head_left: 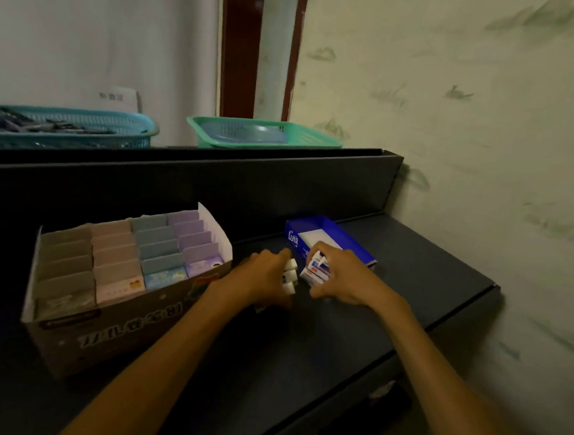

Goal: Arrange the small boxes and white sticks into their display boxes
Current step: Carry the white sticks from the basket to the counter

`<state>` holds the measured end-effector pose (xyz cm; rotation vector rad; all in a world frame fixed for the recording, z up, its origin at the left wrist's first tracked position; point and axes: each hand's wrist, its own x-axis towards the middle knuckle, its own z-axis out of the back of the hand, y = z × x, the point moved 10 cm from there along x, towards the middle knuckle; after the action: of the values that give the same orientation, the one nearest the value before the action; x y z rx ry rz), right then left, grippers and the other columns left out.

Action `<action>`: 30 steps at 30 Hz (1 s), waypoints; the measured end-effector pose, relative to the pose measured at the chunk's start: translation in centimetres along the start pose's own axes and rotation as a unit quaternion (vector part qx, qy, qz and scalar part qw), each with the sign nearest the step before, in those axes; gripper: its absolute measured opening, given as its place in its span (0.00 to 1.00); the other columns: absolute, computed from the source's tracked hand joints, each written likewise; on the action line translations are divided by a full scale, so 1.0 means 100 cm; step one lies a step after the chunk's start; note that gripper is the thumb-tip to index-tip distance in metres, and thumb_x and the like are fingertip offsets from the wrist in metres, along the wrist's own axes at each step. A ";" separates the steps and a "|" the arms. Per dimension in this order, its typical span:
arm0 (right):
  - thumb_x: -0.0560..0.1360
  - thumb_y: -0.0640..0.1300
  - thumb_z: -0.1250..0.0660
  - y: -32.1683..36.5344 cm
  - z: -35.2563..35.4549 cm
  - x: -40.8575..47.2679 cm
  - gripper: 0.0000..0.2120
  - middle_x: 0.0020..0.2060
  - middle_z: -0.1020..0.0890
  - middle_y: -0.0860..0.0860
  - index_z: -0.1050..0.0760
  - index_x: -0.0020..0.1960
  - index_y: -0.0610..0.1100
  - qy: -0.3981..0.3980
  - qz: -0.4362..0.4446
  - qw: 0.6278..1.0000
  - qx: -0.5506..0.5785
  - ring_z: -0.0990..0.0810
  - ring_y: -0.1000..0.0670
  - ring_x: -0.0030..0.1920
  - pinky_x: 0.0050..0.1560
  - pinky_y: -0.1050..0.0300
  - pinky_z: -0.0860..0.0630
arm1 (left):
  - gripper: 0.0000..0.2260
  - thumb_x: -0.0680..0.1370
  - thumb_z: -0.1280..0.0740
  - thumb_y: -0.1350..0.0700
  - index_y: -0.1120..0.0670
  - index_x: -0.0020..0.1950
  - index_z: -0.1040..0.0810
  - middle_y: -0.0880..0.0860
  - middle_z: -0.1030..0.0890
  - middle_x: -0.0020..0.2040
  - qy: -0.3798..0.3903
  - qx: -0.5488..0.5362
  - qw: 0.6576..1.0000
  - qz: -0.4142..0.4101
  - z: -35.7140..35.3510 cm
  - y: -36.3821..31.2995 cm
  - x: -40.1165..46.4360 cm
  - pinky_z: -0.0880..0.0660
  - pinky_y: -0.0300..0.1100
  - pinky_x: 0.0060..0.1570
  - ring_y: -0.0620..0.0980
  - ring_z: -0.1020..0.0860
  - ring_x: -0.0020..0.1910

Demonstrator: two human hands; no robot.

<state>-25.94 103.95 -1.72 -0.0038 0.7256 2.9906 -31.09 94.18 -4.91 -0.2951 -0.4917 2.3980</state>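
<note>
The blue display box (328,236) carries white script on its near end that looks like "Ling"; it stands open, its white floor showing, toward the back right of the dark worktop (301,373). The brown display box (101,288) to the left holds 4 columns of small boxes (159,252) in grey, pink, blue and purple; the bold characters on its front are too blurred to read. Between the 2 boxes, the left hand (267,274) has its fingers curled round a bundle of white sticks (289,276), and the right hand (342,276) has its fingers curled round several red, white and blue packets (316,269) just in front of the blue box. A raised ledge behind carries a teal basket (62,127) and a green basket (264,135), against a pale wall
</note>
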 end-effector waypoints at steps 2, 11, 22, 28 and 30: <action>0.68 0.42 0.25 0.005 -0.006 0.016 0.29 0.56 0.24 0.48 0.34 0.63 0.50 0.018 0.032 0.999 -0.001 0.24 0.52 0.52 0.50 0.60 0.24 | 0.31 0.68 0.25 0.51 0.48 0.66 0.37 0.52 0.27 0.60 -0.002 0.029 0.999 0.024 0.005 0.010 0.000 0.24 0.47 0.53 0.51 0.25 0.55; 0.70 0.42 0.27 0.030 -0.044 0.058 0.27 0.60 0.25 0.47 0.35 0.63 0.51 0.121 0.142 0.982 -0.037 0.25 0.52 0.54 0.49 0.61 0.26 | 0.35 0.68 0.25 0.49 0.49 0.70 0.38 0.52 0.28 0.62 0.007 0.065 0.986 0.150 0.016 0.057 -0.026 0.25 0.46 0.55 0.51 0.26 0.56; 0.70 0.45 0.27 0.032 -0.050 0.059 0.36 0.67 0.31 0.46 0.42 0.73 0.50 0.130 0.192 0.967 -0.111 0.29 0.44 0.65 0.64 0.49 0.29 | 0.37 0.68 0.25 0.52 0.47 0.72 0.42 0.54 0.30 0.65 -0.010 0.114 0.972 0.205 0.020 0.047 -0.022 0.26 0.49 0.57 0.55 0.27 0.60; 0.70 0.51 0.28 0.035 -0.039 0.047 0.37 0.69 0.34 0.49 0.42 0.74 0.49 0.079 0.242 0.956 -0.148 0.34 0.46 0.68 0.67 0.51 0.36 | 0.38 0.70 0.28 0.48 0.49 0.75 0.44 0.53 0.36 0.71 -0.030 0.198 0.962 0.185 0.021 0.030 -0.029 0.33 0.51 0.64 0.55 0.37 0.68; 0.70 0.53 0.28 0.037 -0.032 0.042 0.36 0.68 0.33 0.50 0.40 0.73 0.49 0.060 0.256 0.955 -0.136 0.34 0.48 0.67 0.66 0.53 0.37 | 0.37 0.71 0.29 0.46 0.50 0.75 0.44 0.53 0.37 0.71 -0.048 0.208 0.959 0.184 0.023 0.021 -0.033 0.34 0.52 0.66 0.55 0.38 0.69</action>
<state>-30.45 99.46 -2.93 -0.0133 0.3523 3.5924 -30.58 89.91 -3.42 -0.0842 0.0439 2.8114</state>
